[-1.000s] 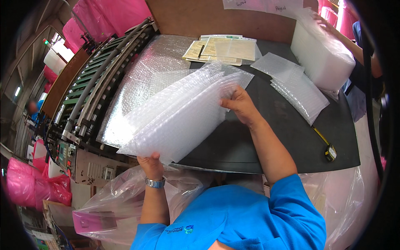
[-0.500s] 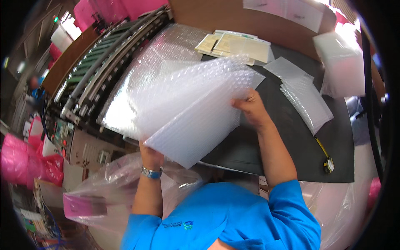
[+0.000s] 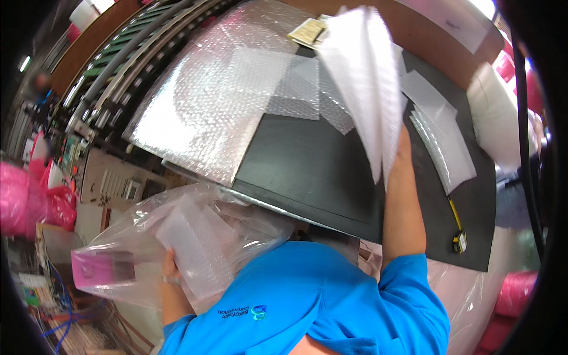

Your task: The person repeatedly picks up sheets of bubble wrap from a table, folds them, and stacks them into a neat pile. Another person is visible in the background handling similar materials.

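My right hand (image 3: pixel 404 143) holds up a bundle of white bubble wrap sheets (image 3: pixel 370 89) above the dark tabletop (image 3: pixel 313 165); the bundle hides most of its fingers. At lower left, below the table edge, my left hand (image 3: pixel 170 265) is closed on the edge of a bubble wrap pouch (image 3: pixel 201 245). That pouch lies at the mouth of a large clear plastic bag (image 3: pixel 139 236). Several loose bubble wrap pieces (image 3: pixel 296 86) rest on the table's far left part, beside a wide bubble wrap sheet (image 3: pixel 201 100).
To the right lie more bubble wrap pouches (image 3: pixel 447 142) and a yellow tape measure (image 3: pixel 459 241). Papers (image 3: pixel 307 32) sit at the back. A roller conveyor (image 3: pixel 118 53) runs along the left. White foam (image 3: pixel 503 118) stands at the right edge, pink plastic bundles (image 3: pixel 23 201) at far left.
My hands have parted. The right has lifted the bubble wrap bundle upright toward the far side; the left has dropped down to a pouch at the clear bag. The view has shifted slightly.
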Available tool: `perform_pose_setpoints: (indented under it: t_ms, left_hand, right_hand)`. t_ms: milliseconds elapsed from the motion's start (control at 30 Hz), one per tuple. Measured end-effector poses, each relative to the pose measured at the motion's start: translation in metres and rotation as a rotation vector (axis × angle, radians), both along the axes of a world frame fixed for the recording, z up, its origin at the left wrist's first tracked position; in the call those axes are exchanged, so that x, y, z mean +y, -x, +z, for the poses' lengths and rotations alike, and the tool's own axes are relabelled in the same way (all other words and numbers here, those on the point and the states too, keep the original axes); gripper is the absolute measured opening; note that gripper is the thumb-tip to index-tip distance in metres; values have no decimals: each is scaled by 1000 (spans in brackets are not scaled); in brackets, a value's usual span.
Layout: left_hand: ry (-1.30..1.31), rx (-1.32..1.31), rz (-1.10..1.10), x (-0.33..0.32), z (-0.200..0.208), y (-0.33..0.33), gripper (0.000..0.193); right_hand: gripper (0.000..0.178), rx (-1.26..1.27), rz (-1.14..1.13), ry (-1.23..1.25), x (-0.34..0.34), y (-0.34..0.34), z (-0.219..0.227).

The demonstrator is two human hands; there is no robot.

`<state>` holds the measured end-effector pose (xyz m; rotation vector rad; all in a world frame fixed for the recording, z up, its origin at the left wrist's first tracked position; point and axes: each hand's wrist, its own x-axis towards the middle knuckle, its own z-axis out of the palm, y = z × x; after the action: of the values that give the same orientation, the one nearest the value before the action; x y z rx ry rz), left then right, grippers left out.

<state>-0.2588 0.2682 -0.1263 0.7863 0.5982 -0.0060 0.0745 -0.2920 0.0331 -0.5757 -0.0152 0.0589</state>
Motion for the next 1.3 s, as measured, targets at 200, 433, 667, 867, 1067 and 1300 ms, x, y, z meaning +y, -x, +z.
perform_pose_setpoints:
  t_ms: [200, 433, 667, 867, 1067, 1300]
  left_hand:
    - [-373, 865, 187, 16, -98, 117, 48]
    - [-770, 640, -101, -18, -92, 13, 49]
    - [-935, 245, -615, -120, -73, -68, 49]
    - [-981, 16, -1018, -139, -25, -92, 50]
    - [-1115, -263, -1321, -144, 4, -107, 38]
    - [-313, -39, -1005, -180, 71, -119, 31]
  right_hand:
    - [31, -18, -288, 494, 19, -5, 3]
    - [23, 5, -406, 804, 26, -1, -7]
    - [33, 28, -594, 444, -12, 6, 30]
    - [43, -45, -913, 317, -179, -15, 11]
    - [43, 151, -1102, 145, -220, 10, 2]
    - [62, 338, -1799, 1101, -163, 32, 23]
